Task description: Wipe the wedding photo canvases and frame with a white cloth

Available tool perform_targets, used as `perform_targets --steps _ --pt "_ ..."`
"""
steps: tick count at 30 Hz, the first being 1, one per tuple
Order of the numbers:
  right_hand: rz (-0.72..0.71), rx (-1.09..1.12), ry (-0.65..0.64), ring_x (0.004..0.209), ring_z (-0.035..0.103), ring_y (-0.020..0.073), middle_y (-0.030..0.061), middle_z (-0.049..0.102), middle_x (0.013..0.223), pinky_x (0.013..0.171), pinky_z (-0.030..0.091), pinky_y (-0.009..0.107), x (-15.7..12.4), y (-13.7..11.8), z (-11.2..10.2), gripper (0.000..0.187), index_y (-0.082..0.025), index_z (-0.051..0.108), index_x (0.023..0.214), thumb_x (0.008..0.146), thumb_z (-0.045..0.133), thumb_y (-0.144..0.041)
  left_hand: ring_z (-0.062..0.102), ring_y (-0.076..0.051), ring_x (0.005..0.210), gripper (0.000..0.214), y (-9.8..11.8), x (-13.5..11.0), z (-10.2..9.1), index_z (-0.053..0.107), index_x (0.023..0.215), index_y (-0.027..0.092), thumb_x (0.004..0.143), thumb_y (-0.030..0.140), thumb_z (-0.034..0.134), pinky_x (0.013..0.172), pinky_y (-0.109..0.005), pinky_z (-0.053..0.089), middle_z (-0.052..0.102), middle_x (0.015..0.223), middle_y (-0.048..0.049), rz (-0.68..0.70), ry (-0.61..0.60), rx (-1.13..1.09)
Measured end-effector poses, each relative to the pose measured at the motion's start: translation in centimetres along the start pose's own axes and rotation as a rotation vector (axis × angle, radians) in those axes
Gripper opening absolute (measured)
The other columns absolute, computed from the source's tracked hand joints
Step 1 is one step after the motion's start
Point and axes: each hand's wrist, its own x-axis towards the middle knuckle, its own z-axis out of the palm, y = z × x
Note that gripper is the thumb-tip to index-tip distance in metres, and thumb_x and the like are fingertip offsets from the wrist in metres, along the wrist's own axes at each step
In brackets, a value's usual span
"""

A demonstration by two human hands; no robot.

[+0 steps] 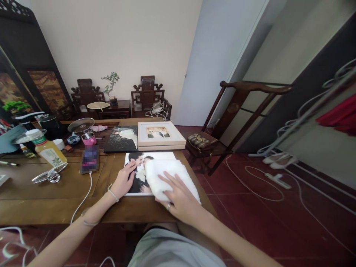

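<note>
Resting spread right hand (179, 198) over white cloth (175, 167), touching photo panel (139, 181) beneath with loosely extended left hand (124, 181); perhaps risking smudges from bare-handed contact.

The left hand (124, 182) lies palm down, fingers nearly straight and close together, pointing forward and inward. Just apart on its right, the right hand (178, 194) is also palm down, its fingers spread and angled forward and left. Behind the hands, both bare forearms, left (75, 234) and right (233, 237), slant inward, with the torso (174, 248) between them.
</note>
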Motion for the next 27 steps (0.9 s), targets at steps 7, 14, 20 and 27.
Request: perform_targets --steps 7,14,20,27 --pt "-0.017 -0.043 -0.004 0.136 0.027 0.0326 0.0126 0.041 0.144 0.108 0.022 0.057 7.1 4.4 -0.3 0.033 -0.016 0.065 0.112 0.09 0.05 -0.036 0.044 -0.024 0.129 0.038 0.1 0.1 -0.2 0.06 0.122 0.013 0.09 0.02 0.04 0.11 -0.044 0.033 0.051 0.135 -0.0125 0.017 0.013 -0.028" --pt "-0.009 -0.076 -0.053 0.137 0.025 0.0344 0.0142 0.041 0.143 0.109 0.018 0.059 5.2 2.5 0.0 0.028 -0.013 0.069 0.103 0.089 0.049 -0.027 0.043 -0.023 0.129 0.039 0.2 0.1 -0.2 0.06 0.121 0.011 0.09 0.02 0.038 0.11 -0.043 0.033 0.051 0.135 -0.0135 0.011 0.01 -0.004" --pt "-0.131 -0.019 -0.103 0.14 0.012 0.0331 0.009 0.031 0.15 0.112 0.01 0.059 -1.0 -1.5 0.3 0.019 -0.016 0.072 0.088 0.08 0.055 -0.02 0.043 -0.021 0.129 0.04 0.4 0.1 -0.2 0.058 0.123 0.012 0.09 0.02 0.038 0.11 -0.042 0.033 0.05 0.136 -0.0128 0.008 0.003 0.009" --pt "-0.103 0.001 -0.104 0.137 0.025 0.0321 0.0116 0.04 0.144 0.111 0.018 0.057 1.6 0.0 -0.7 0.023 -0.016 0.071 0.097 0.084 0.052 -0.021 0.044 -0.022 0.129 0.039 0.2 0.0 -0.2 0.059 0.122 0.014 0.089 0.019 0.039 0.11 -0.044 0.034 0.05 0.136 -0.0116 0.006 0.002 0.002"
